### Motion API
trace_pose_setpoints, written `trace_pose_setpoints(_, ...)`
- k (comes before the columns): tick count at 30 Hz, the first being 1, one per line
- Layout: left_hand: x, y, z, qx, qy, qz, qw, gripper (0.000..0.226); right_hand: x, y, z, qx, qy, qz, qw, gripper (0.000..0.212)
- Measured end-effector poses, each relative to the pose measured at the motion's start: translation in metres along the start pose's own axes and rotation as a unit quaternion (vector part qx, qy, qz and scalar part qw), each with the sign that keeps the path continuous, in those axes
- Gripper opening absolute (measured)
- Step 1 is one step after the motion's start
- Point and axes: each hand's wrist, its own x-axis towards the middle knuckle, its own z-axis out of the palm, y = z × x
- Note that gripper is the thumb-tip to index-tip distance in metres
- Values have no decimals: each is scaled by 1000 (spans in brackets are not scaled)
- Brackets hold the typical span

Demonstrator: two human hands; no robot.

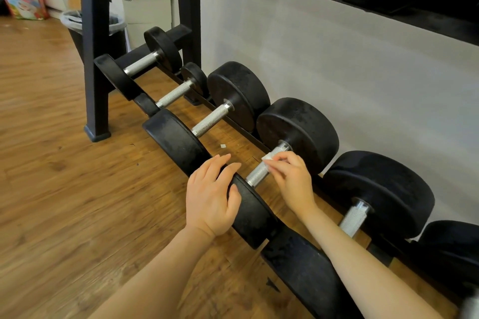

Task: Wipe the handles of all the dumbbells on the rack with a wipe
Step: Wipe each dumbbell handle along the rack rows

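- Reaching in from the lower right, the right hand (290,176) lies over the handle (259,172) of the fourth dumbbell (298,134) along the rack (96,59), fingers curled and pinching a small white wipe (269,160) against the metal.
- The wipe sits on the upper half of that handle, near the far weight; only a crumpled corner shows past the fingertips.
- The left hand (211,194) rests flat on the near weight (248,204) of the same dumbbell, fingers straight and slightly spread, thumb lying along the rim, gripping nothing.
- Both forearms are bare and angle up from the bottom edge.
- Handles are bright knurled steel cylinders with smooth collars at each end.
- Weights are thick round black discs, matt and scuffed, with a dusty grey bloom.
- The rack is black painted metal with square-section legs and low rails.
- The floor (51,163) is brown wood-grain plank; a small pale scrap (223,146) lies on it between the rails.
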Motion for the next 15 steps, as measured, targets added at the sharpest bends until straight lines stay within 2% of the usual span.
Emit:
trace_pose_setpoints(3, -1, -1, 0, 3, -2, -1, 1000, 48, -1, 0, -1, 31, 10, 24, 999, 22)
trace_pose_setpoints(8, 0, 0, 0, -1, -3, -1, 1000, 48, -6, -2, -4, 63, -39, 18, 997, 26)
trace_pose_setpoints(12, 0, -2, 0, -3, -3, 5, 1000, 48, -3, 0, -8, 60, -14, 70, 996, 26)
trace_pose_setpoints(15, 0, -2, 0, -2, -5, 4, 1000, 47, -3, -2, -8, 61, -23, 84, 994, 27)
